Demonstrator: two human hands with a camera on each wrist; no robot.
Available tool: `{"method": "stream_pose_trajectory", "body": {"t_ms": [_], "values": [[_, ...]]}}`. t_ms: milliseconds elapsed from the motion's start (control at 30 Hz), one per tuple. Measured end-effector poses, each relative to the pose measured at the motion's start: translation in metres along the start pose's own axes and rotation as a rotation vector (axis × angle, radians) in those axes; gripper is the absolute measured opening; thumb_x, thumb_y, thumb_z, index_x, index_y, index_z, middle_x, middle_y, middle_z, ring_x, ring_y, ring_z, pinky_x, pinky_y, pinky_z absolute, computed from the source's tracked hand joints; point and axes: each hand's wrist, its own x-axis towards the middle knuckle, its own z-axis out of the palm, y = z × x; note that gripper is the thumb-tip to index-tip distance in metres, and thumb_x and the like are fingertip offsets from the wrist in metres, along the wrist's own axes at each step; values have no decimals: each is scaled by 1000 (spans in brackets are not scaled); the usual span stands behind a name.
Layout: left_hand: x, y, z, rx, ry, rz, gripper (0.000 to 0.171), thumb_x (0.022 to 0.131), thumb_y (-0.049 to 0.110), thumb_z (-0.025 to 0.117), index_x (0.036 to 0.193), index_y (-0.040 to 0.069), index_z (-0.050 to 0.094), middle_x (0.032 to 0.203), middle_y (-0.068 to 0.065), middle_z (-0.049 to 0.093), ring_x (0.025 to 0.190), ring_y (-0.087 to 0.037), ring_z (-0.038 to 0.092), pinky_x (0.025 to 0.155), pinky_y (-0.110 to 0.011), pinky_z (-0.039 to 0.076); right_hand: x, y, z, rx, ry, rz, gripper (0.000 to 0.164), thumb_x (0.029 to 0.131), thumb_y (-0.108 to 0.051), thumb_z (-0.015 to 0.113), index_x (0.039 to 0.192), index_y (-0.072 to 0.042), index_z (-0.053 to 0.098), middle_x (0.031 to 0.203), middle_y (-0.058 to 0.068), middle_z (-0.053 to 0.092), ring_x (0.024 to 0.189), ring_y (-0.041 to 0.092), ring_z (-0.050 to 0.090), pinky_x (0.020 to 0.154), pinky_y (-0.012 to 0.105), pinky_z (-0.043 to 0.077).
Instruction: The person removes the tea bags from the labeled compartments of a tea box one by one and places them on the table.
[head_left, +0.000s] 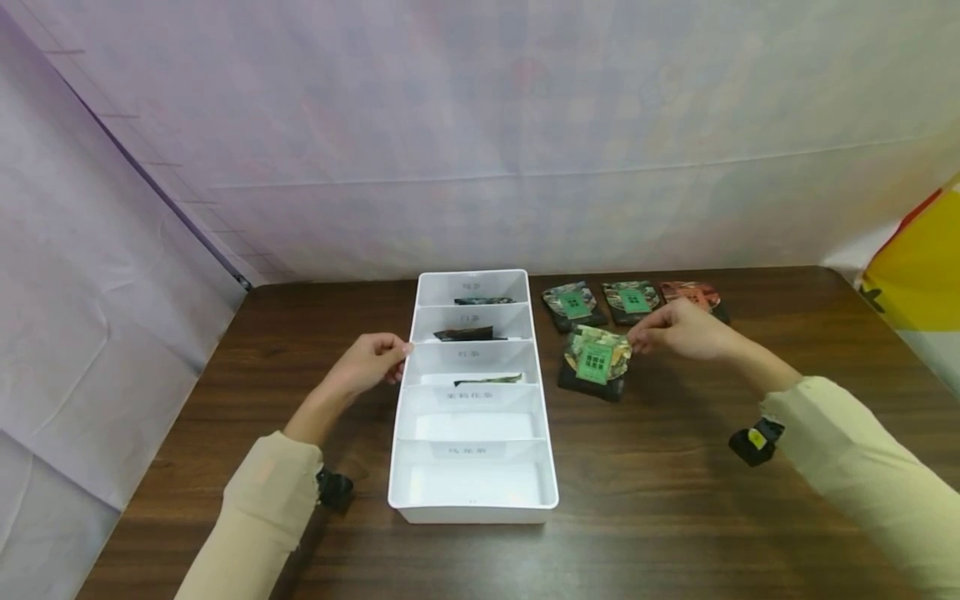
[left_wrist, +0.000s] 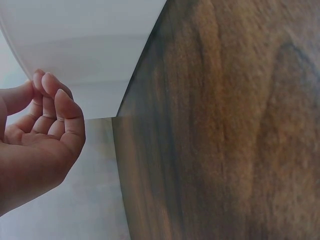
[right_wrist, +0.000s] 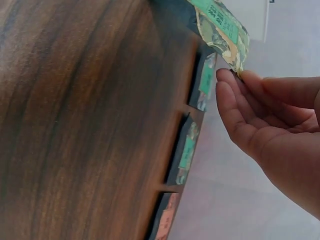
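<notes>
My right hand (head_left: 678, 330) pinches a food packet (head_left: 596, 363) with a green label by its upper right corner. In the right wrist view that packet (right_wrist: 225, 32) hangs from the thumb and fingertips, raised over the table. A long white divided storage box (head_left: 551, 467) stands left of it, with labelled cross walls. My left hand (head_left: 369, 363) pinches the box's left rim between thumb and fingers; the left wrist view shows the same hand (left_wrist: 50, 120) at the box's edge. Slim packets stand in the three far compartments, among them a dark packet (head_left: 467, 333).
Behind the raised packet, a green-labelled packet (head_left: 574, 305), another green-labelled packet (head_left: 632, 301) and a red-labelled packet (head_left: 692, 293) lie in a row near the back edge of the wooden table (head_left: 660, 517). A pale cloth (head_left: 480, 125) hangs behind.
</notes>
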Motion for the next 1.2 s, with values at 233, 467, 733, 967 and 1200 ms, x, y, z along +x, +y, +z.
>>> {"method": "stream_pose_trajectory", "body": {"t_ms": [233,467,733,967,1200], "values": [[1,-1,0,2,-1,4,20,94,6,48,84,-10,53,63,-5,50,59,-12,50,56,-24,45,6,-2,9,45,-13,129,21,92,3,46,101,16,59,88,20,65,82,31,64,71,36,52],[2,-2,0,6,0,-1,20,95,7,48,85,-10,53,64,-6,51,59,-12,50,57,-25,46,10,2,9,14,-43,160,20,92,4,45,98,14,61,88,15,64,85,33,63,72,37,52],[2,-1,-1,13,-4,-13,20,95,7,48,86,-9,53,63,-3,50,59,-11,50,58,-26,46,17,12,5,-39,-68,159,20,91,4,45,97,14,61,89,16,64,84,30,63,70,35,53],[2,-1,-1,21,-7,-10,20,95,8,48,86,-9,53,64,-3,51,59,-11,50,59,-29,47,26,18,10,-79,-61,142,20,91,3,46,99,13,62,95,20,63,85,30,63,70,35,52],[3,-3,-1,14,-12,-3,20,95,7,48,85,-10,53,64,-4,51,60,-12,50,60,-29,47,32,21,17,-112,-37,90,20,89,6,47,100,14,61,101,27,60,86,31,62,69,33,53]]}}
